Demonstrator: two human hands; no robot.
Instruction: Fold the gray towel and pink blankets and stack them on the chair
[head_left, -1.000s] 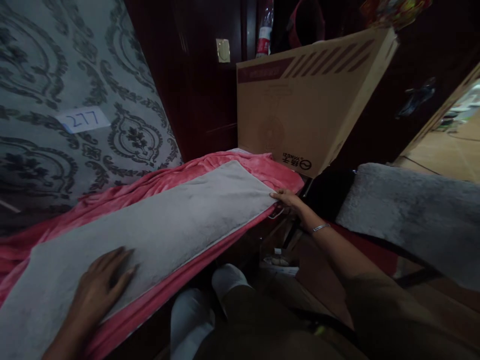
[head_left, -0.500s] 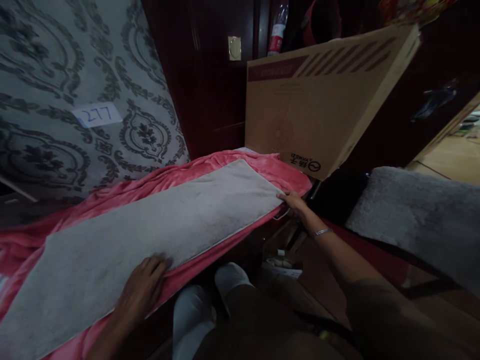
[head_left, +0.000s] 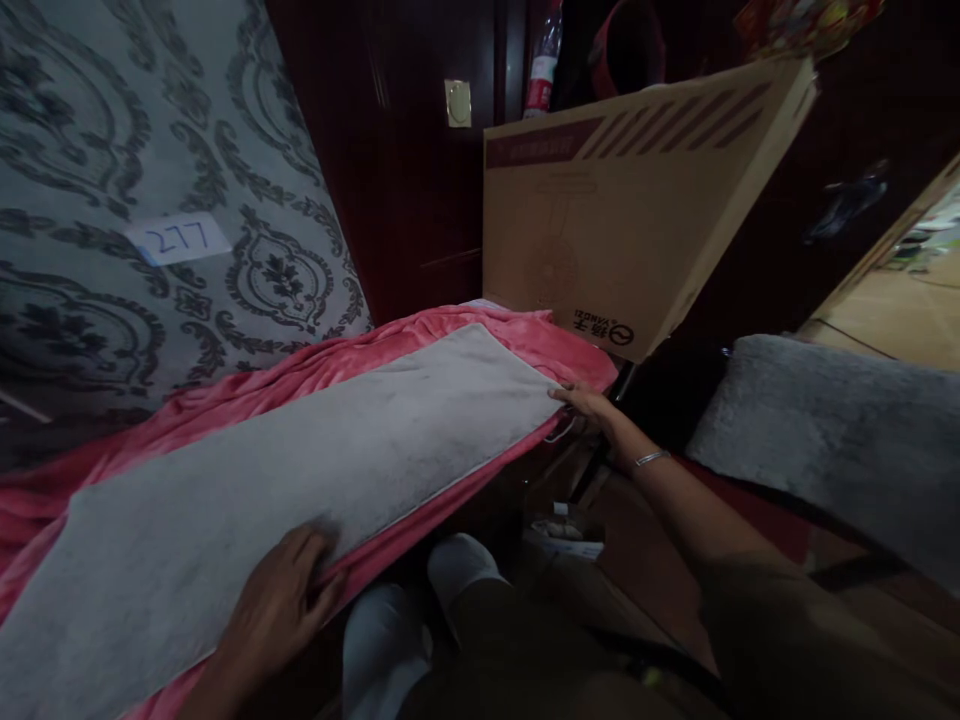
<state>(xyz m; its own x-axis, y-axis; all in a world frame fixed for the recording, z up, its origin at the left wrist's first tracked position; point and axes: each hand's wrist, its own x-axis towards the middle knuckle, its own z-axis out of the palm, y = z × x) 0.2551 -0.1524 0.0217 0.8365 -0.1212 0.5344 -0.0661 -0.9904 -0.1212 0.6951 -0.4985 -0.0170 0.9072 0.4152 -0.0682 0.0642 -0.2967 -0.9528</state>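
A long grey plush mat (head_left: pixel 360 430) lies flat over a pink blanket (head_left: pixel 360 340). My left hand (head_left: pixel 281 590) rests on the mat's near edge, its thumb apart from the fingers and its fingertips on the plush. At the mat's right end, my right hand (head_left: pixel 585 402) grips the near corner, index finger on top; the thumb is hard to make out. Pink blanket shows all along the mat's far side and under its near edge.
A large cardboard box (head_left: pixel 600 220) leans behind the right end of the blanket. Farther right sits a grey plush-covered seat (head_left: pixel 825 430). Below, near my knees, is a small open box (head_left: pixel 564 530). A patterned wall (head_left: pixel 172 130) stands at left.
The left hand's thumb has spread away from its fingers. My right hand stays at the mat's corner. The whole view has shifted slightly.
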